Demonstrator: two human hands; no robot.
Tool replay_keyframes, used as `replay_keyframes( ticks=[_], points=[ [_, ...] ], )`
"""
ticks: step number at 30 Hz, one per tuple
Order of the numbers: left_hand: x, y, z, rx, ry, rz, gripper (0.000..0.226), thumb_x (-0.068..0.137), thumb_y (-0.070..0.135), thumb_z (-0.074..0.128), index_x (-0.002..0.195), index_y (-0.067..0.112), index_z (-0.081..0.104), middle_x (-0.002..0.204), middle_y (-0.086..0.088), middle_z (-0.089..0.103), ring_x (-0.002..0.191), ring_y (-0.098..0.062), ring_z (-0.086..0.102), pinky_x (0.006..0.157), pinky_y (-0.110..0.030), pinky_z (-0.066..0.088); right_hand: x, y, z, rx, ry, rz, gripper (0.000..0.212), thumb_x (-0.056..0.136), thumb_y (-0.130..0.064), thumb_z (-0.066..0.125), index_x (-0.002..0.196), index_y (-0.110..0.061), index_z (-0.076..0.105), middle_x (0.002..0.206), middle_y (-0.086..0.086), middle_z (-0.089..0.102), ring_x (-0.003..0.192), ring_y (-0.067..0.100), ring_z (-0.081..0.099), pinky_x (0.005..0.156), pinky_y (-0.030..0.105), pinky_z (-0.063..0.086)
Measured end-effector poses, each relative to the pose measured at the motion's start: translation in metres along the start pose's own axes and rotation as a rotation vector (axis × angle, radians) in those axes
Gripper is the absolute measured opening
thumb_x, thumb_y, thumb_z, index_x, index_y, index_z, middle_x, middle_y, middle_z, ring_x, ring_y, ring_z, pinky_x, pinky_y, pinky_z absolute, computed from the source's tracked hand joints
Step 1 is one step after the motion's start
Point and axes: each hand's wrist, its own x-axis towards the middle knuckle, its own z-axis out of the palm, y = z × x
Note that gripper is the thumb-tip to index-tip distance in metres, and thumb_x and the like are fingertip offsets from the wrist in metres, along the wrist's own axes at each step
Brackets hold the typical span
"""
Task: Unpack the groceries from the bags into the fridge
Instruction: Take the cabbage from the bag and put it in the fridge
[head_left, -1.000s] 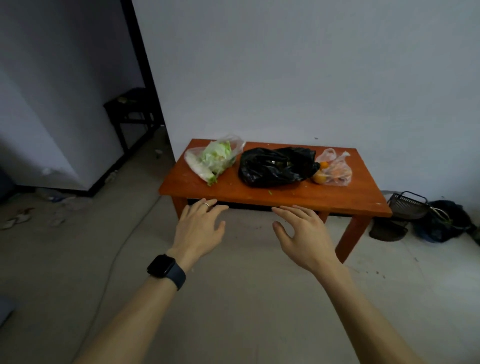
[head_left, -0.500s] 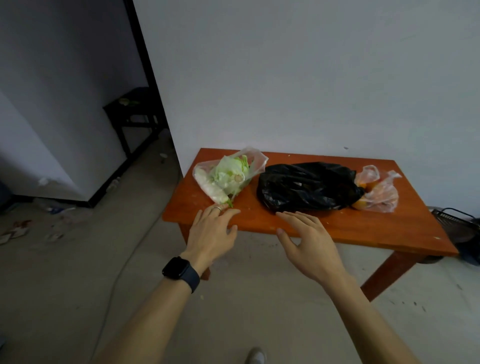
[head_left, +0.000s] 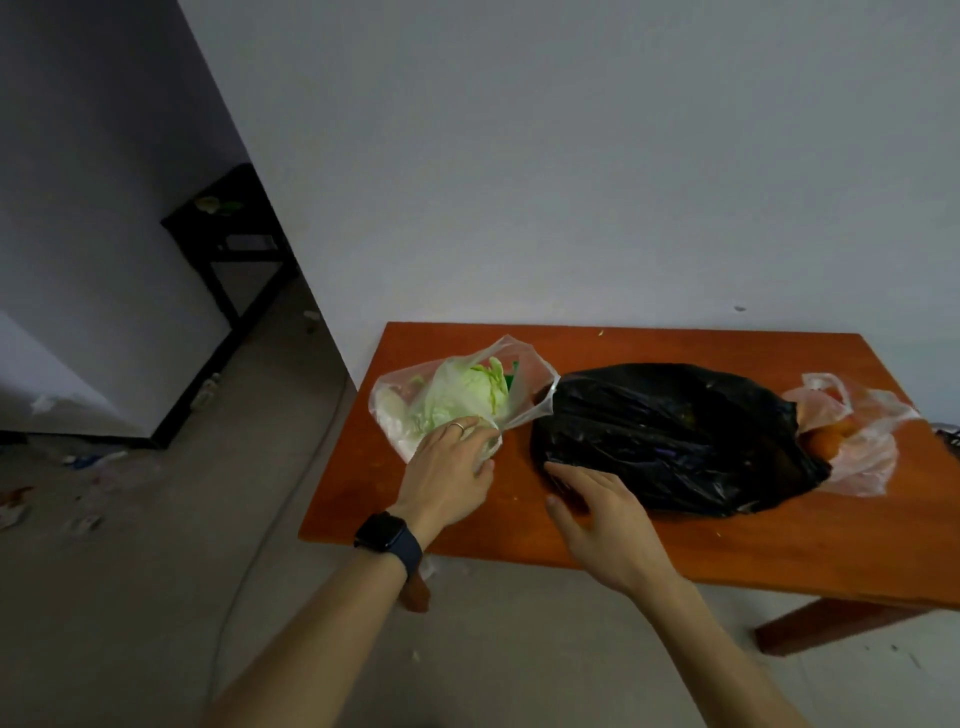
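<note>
— Bare grey walls are closing in a low table (head_left: 727, 540), and all the shopping is sitting on its tabletop. Why is it lying that way?
— It is looking like it is waiting to be emptied: three bags are lying in a row from the left edge to the right edge, slumped on their sides, none standing up
— And the hands?
— Both are reaching in over the front edge. The left hand (head_left: 447, 473) is resting on the near end of the cabbage bag (head_left: 395, 421) at the left edge. Its fingers are loosely bent over the plastic and its thumb is lying apart, gripping nothing as far as I am seeing. The right hand (head_left: 602, 519) is spreading flat, fingers straight and together, tips touching the near left side of the black bag (head_left: 675, 431) in the middle. I am guessing one is steadying while the other is feeling for an opening
— Counting it all up?
— Three bags. The cabbage bag is holding one cabbage (head_left: 462, 397) and the black bag is hiding its contents. The fruit bag (head_left: 862, 457) at the right edge is showing at least one orange fruit, with the rest too crumpled over to count. Two hands, one watch (head_left: 387, 535) on the left wrist, one ring (head_left: 457, 426) on a left finger
— Where is the fridge?
— I am not making one out for certain. A white block (head_left: 104, 312) is standing on the floor off to the left, well apart from the table, with one dark stool (head_left: 228, 228) beyond it by the wall. Judging by that, nothing is unpacked yet
</note>
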Motion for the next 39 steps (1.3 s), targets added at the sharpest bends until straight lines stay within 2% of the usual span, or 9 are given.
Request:
replay_keyframes(
  ticks=[6,10,13,16,22,26,31,34,39],
  points=[
    [0.094,-0.029,0.026,0.015,-0.143,0.135,0.039,0.101,0.034,0.048,0.139,0.026,0.052,0.138,-0.001,0.055,0.127,-0.020,0.049,0.108,-0.035,0.038,0.081,0.007,0.018,0.023,-0.005,0.060,0.044,0.100,-0.035,0.053,0.144,-0.029,0.050,0.141,-0.009,0.056,0.133,0.012,0.046,0.106,0.025,0.036],
    [0.140,-0.061,0.035,0.187,-0.413,0.247,0.028,0.106,0.034,0.035,0.123,0.021,0.054,0.081,-0.006,0.063,0.062,-0.022,0.049,0.067,-0.039,0.047,0.153,0.001,0.037,0.100,0.018,0.075,0.038,0.102,-0.024,0.051,0.140,-0.023,0.052,0.134,-0.003,0.060,0.117,0.016,0.058,0.090,0.023,0.046],
    [0.165,-0.091,0.025,0.340,-0.484,0.298,0.028,0.106,0.038,0.034,0.094,0.020,0.053,0.067,-0.003,0.052,0.055,-0.023,0.045,0.052,-0.036,0.041,0.216,-0.004,0.064,0.064,-0.088,0.083,0.041,0.103,-0.023,0.046,0.144,-0.020,0.048,0.145,0.004,0.052,0.127,0.023,0.052,0.098,0.033,0.047],
    [0.184,-0.132,0.014,0.409,-0.422,0.270,0.022,0.104,0.028,0.036,0.103,0.017,0.055,0.072,-0.001,0.053,0.053,-0.020,0.044,0.047,-0.032,0.032,0.273,-0.004,0.093,-0.095,-0.256,0.122,0.048,0.104,-0.033,0.041,0.150,-0.023,0.037,0.159,0.004,0.031,0.142,0.029,0.035,0.105,0.046,0.045],
    [0.210,-0.216,0.021,0.384,-0.399,0.065,0.058,0.089,0.006,0.050,0.143,0.020,0.035,0.125,-0.006,0.058,0.079,-0.020,0.063,0.044,-0.031,0.039,0.330,0.002,0.114,-0.270,-0.284,0.162,0.059,0.101,-0.022,0.042,0.156,-0.018,0.023,0.165,0.006,0.015,0.151,0.026,0.016,0.119,0.043,0.029],
    [0.226,-0.235,0.033,0.296,-0.349,-0.013,0.065,0.094,0.010,0.047,0.154,0.023,0.023,0.119,-0.002,0.064,0.069,-0.017,0.059,0.049,-0.028,0.042,0.347,0.009,0.112,-0.204,-0.316,0.170,0.056,0.102,-0.023,0.041,0.157,-0.019,0.026,0.162,0.001,0.027,0.150,0.021,0.023,0.120,0.037,0.026],
    [0.249,-0.259,0.059,0.012,-0.500,-0.146,0.056,0.100,0.011,0.048,0.153,0.021,0.030,0.142,-0.008,0.052,0.106,-0.027,0.061,0.078,-0.032,0.053,0.371,0.036,0.107,0.120,-0.362,0.523,0.052,0.104,-0.046,0.042,0.152,-0.028,0.038,0.153,-0.001,0.043,0.141,0.024,0.040,0.111,0.032,0.033],
    [0.251,-0.272,0.079,-0.062,-0.507,-0.129,0.049,0.102,0.025,0.046,0.150,0.028,0.038,0.140,-0.005,0.052,0.095,-0.022,0.062,0.074,-0.027,0.047,0.371,0.060,0.111,0.105,-0.457,0.659,0.056,0.104,-0.055,0.033,0.151,-0.027,0.041,0.156,0.000,0.040,0.143,0.028,0.037,0.116,0.038,0.031],
    [0.255,-0.283,0.093,0.241,-0.526,-0.059,0.057,0.093,0.052,0.023,0.149,0.046,0.029,0.147,0.010,0.049,0.134,-0.023,0.044,0.101,-0.045,0.043,0.372,0.080,0.131,0.452,-0.304,0.822,0.106,0.071,-0.099,0.020,0.147,-0.030,0.049,0.153,-0.003,0.046,0.142,0.023,0.039,0.120,0.047,0.026]
  ],
)
